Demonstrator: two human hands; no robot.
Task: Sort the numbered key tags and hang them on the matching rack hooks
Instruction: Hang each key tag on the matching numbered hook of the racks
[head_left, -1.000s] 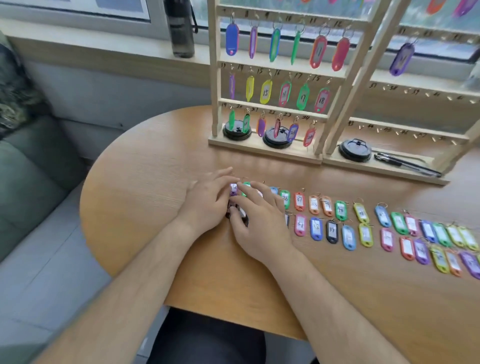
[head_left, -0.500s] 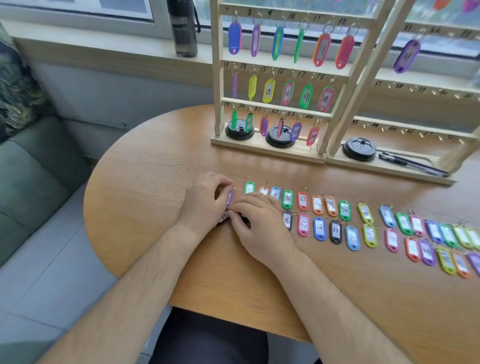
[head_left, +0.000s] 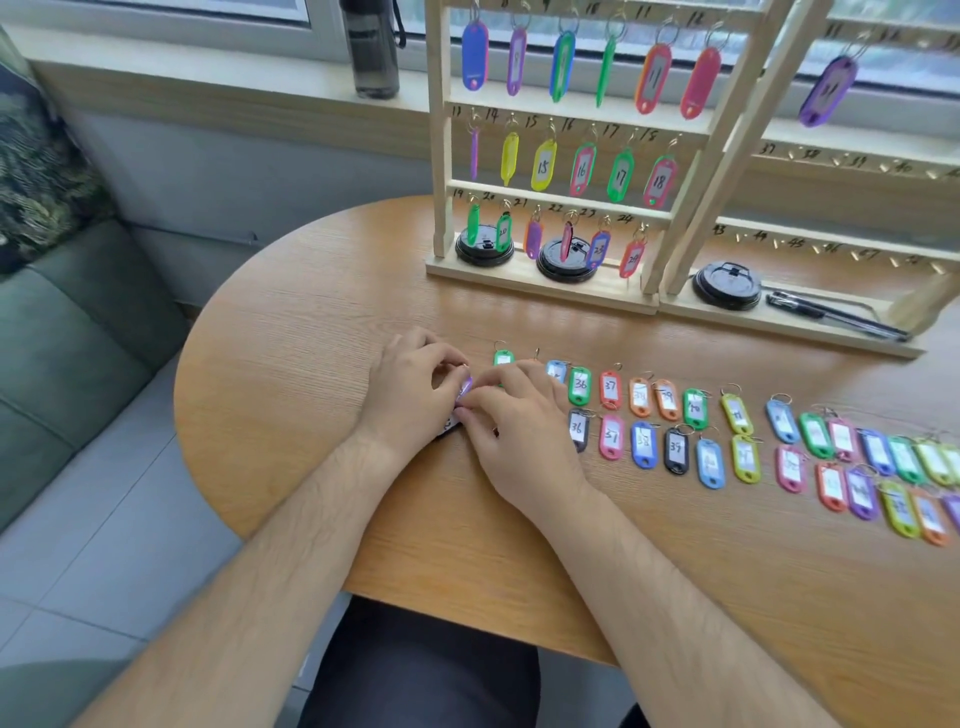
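head view: pinching a purple tag (head_left: 466, 385) between left hand (head_left: 410, 389) and right hand (head_left: 519, 421), curling the fingers of both onto it, just above the table (head_left: 311, 312) at the left end of two rows of tags (head_left: 644, 441). hiding its number behind the fingers. partly covering a black tag (head_left: 449, 427) under the hands. showing tags up to 24 already hung on the rack (head_left: 441, 156), well apart from the hands.

judging by looks: handling as light, stiff plastic with a smooth, slightly slippery shell, trailing a thin wire ring (head_left: 464, 367) likely swinging freely once lifted. probably taking hold best by gripping the flat body at its edges, keeping the ring clear and uppermost for slipping over a hook. needing little force, risking only a fumble or a drop.
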